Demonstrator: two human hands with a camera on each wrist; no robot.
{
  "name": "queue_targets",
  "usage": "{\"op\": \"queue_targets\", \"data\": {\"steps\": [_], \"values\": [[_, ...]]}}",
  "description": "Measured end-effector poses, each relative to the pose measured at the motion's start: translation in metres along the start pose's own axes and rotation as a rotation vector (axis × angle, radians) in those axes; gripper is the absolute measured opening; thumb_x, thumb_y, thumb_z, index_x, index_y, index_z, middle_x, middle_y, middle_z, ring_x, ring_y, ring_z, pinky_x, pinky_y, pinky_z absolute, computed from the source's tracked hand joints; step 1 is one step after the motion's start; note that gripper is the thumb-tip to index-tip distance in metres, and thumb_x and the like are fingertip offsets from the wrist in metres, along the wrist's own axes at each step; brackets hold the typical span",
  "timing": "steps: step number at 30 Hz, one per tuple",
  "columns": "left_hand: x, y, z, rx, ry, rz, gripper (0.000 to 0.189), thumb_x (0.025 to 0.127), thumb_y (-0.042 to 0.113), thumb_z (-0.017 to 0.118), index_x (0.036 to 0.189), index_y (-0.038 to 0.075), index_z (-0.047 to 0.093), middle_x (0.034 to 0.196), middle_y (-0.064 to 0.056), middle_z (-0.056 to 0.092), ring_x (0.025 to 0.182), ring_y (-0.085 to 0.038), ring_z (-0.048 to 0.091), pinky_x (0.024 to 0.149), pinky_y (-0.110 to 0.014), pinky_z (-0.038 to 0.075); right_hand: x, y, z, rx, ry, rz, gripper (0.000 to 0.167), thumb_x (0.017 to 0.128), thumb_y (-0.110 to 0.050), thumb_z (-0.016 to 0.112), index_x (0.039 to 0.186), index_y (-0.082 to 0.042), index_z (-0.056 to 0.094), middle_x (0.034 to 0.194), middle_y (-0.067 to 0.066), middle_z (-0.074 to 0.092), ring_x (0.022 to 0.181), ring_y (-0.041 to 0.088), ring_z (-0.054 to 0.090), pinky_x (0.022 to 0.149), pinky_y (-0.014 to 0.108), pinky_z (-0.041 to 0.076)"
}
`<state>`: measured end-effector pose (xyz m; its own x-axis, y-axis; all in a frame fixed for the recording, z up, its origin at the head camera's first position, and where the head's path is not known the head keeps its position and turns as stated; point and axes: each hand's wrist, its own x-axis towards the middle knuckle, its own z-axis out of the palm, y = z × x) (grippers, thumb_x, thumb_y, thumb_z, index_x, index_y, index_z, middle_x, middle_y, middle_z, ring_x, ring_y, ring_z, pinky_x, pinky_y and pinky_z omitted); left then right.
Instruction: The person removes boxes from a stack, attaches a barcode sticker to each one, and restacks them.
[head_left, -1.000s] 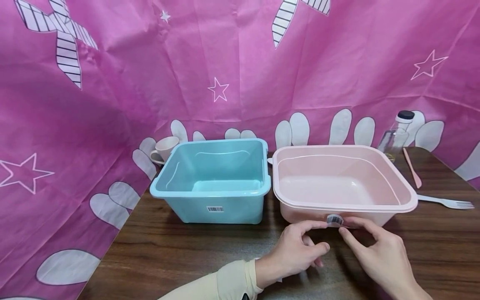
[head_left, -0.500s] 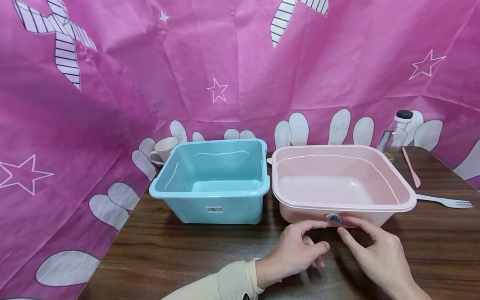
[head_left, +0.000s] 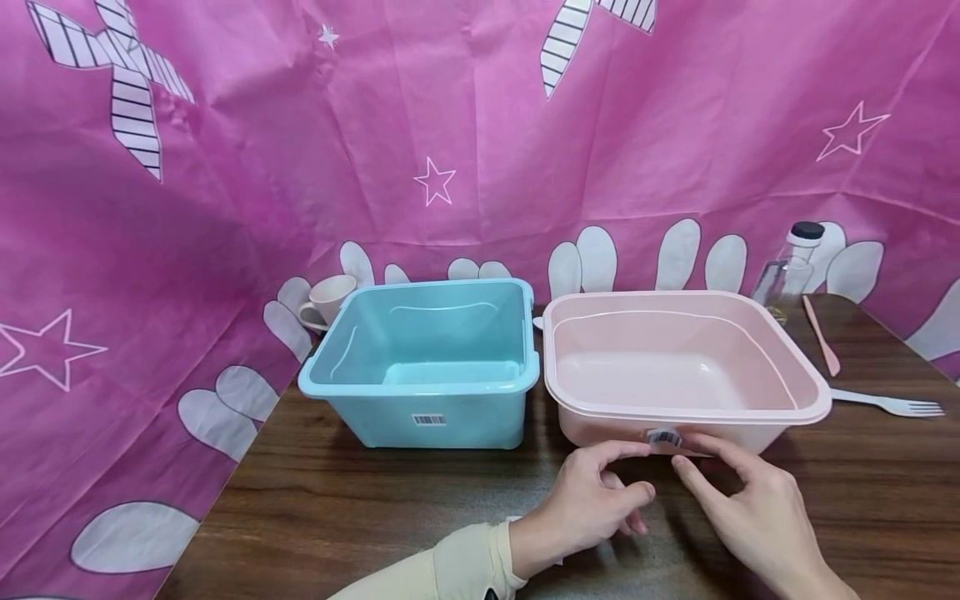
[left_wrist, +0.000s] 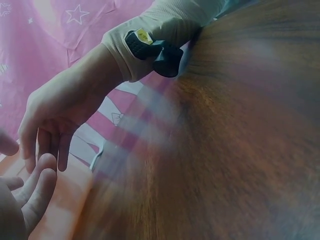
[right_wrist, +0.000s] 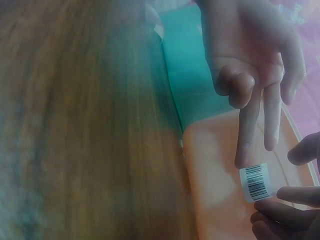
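A white barcode sticker is at the front wall of the pink plastic basin. The right wrist view shows the sticker face-on; its edge looks slightly bent in the head view. My left hand reaches in with its index finger extended, the tip touching the sticker's left edge. My right hand has its thumb and index finger at the sticker's right edge, seeming to pinch it. Whether the sticker's back touches the basin wall cannot be seen. In the left wrist view, fingers hide the sticker.
To the left stands a turquoise box with its own barcode label. A white mug is behind it. A clear bottle with black cap, a pink utensil and a white fork lie around the basin's right side.
The sticker looks a little flatter than one second ago. Both hands stay at it with only tiny finger shifts; the whole head view has drifted slightly.
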<state>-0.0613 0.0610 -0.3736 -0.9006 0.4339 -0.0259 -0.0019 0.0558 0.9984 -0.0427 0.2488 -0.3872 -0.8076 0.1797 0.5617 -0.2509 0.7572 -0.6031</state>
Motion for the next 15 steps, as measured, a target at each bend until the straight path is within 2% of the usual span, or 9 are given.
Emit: {"op": "queue_targets", "data": {"steps": [5,11,15], "values": [[0.0000,-0.0005,-0.0021,0.014,0.008,0.010,0.039,0.089,0.003,0.068,0.127,0.010,0.067,0.060,-0.028,0.065,0.045,-0.010,0.065,0.048,-0.021,0.053,-0.0006,0.0024,0.0003,0.014,0.011,-0.009,0.031,0.072,-0.010,0.087,0.101,-0.016,0.079,0.095,-0.023,0.072,0.089,-0.033,0.042,0.069,0.008,0.039],[-0.0001,0.0002,-0.0025,0.025,-0.013,0.006,0.038,0.090,0.004,0.069,0.127,0.009,0.067,0.060,-0.028,0.065,0.046,-0.010,0.065,0.047,-0.022,0.052,-0.0007,0.0016,0.0004,0.016,0.008,-0.007,0.031,0.072,-0.009,0.087,0.101,-0.016,0.079,0.093,-0.013,0.075,0.091,-0.035,0.040,0.070,0.008,0.039],[0.0012,0.0012,-0.0008,0.045,-0.048,-0.005,0.036,0.090,0.006,0.069,0.126,0.011,0.069,0.060,-0.026,0.066,0.045,-0.006,0.063,0.044,-0.019,0.047,-0.0008,0.0010,0.0008,0.019,0.008,-0.009,0.031,0.072,-0.009,0.087,0.102,-0.015,0.079,0.091,-0.006,0.076,0.092,-0.035,0.041,0.072,0.006,0.038]]}}
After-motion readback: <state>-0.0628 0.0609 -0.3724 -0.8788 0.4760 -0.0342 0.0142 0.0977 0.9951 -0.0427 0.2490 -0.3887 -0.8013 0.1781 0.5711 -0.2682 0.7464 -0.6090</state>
